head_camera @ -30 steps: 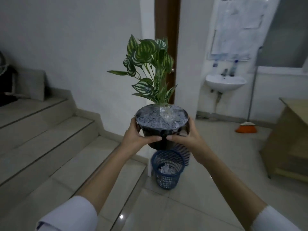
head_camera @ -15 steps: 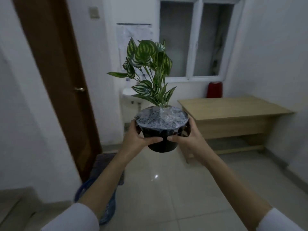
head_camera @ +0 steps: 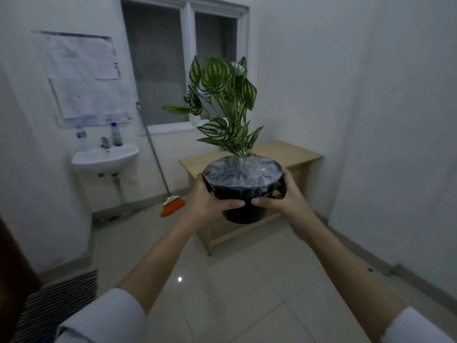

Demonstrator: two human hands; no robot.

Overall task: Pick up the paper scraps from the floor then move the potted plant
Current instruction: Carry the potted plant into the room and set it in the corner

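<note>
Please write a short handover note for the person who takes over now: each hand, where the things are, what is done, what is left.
Left hand and right hand: both grip the potted plant by its sides, held upright in the air.
Ahead: a wooden table under the window, bare floor before it.
Done: no paper scraps visible on the floor; plant lifted.
Left: set the plant down; the spot is not shown.

The wall papers [head_camera: 86, 78] and bottles [head_camera: 116, 134] bear nothing legible.

A single head-worn wide-angle view looks forward and slightly down along both outstretched forearms; the potted plant [head_camera: 243, 186] sits close at centre; beyond it are the wooden table [head_camera: 291, 154], window [head_camera: 183, 63] and sink [head_camera: 105, 158]; edges look bent, probably lens distortion.
</note>
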